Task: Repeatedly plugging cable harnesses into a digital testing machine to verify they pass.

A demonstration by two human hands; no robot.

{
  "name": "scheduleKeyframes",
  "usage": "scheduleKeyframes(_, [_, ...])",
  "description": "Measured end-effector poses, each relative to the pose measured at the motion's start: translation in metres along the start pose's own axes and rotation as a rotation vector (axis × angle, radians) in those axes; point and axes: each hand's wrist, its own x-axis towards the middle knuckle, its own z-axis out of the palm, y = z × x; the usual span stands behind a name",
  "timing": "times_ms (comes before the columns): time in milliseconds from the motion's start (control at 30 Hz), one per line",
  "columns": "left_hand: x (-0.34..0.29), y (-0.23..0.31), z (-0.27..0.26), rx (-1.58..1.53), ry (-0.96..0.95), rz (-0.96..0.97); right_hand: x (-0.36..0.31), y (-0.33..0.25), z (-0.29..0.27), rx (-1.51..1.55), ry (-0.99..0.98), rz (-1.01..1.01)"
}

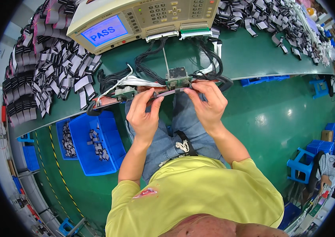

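At the table's near edge, my left hand [143, 116] pinches one end of a short grey ribbon cable [168, 93]. My right hand [209, 106] has its thumb and fingers closed on the cable's other end. The cable stretches between them, right against a test fixture with a small circuit board [178, 82]. Another small board [124, 94] sits left of it on the same strip. White wires [140, 81] and black wire bundles [147, 63] run from the fixture to a beige cable tester [143, 21] with a lit blue screen. My fingers partly cover the cable's ends.
Piles of ribbon cables lie on the green table at left [62, 73] and far right [250, 15]. A blue bin [116, 134] with cables stands on the floor by my left side. Blue stools [301, 166] and other people are at the right.
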Motion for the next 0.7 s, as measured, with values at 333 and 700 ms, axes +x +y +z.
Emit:
scheduleKeyframes(333, [0.0005, -0.0043, 0.0004, 0.013, 0.001, 0.058, 0.0008, -0.0018, 0.0017, -0.018, -0.001, 0.054])
scheduleKeyframes(700, [0.0034, -0.0039, -0.0023, 0.009, -0.026, 0.059, 0.0026, 0.0010, 0.0003, -0.057, -0.010, -0.049])
